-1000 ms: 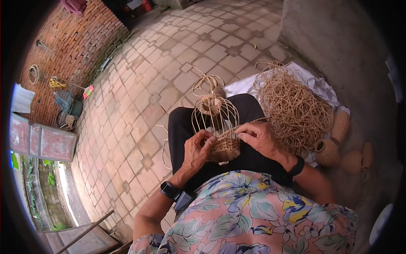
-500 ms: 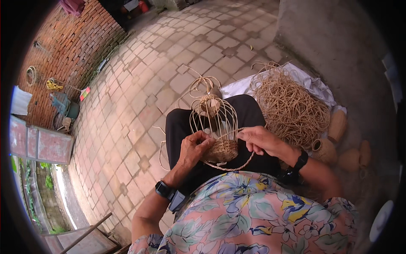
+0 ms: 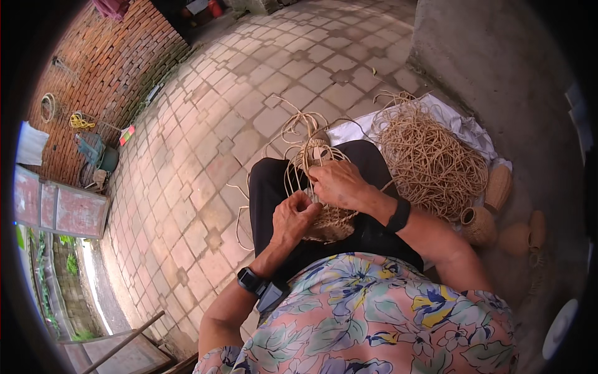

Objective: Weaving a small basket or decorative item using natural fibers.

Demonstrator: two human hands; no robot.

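Observation:
A small basket (image 3: 329, 232) of tan twisted cord stands between my knees, woven at the bottom, with bare upright stakes (image 3: 290, 177) curving up from it to a narrow top. My left hand (image 3: 291, 219) pinches the left side of the basket at the edge of the weave. Over the stakes, my right hand (image 3: 341, 182) lies with curled fingers on their upper part; what its fingertips hold is hidden. Loose cord ends (image 3: 305, 121) loop out beyond the basket's top. A piece of cord shows beside my right wrist.
To the right, a big heap of tan cord (image 3: 430, 159) lies on a white sheet (image 3: 483, 134). Finished-looking woven vessels (image 3: 478, 225) stand nearby. Paving (image 3: 199, 156) spreads ahead and left, up to a brick wall (image 3: 118, 68); a grey wall (image 3: 486, 75) rises at right.
My right hand has moved left and away from me, from the basket's right side to over the stakes. My left hand stays at the basket's left side.

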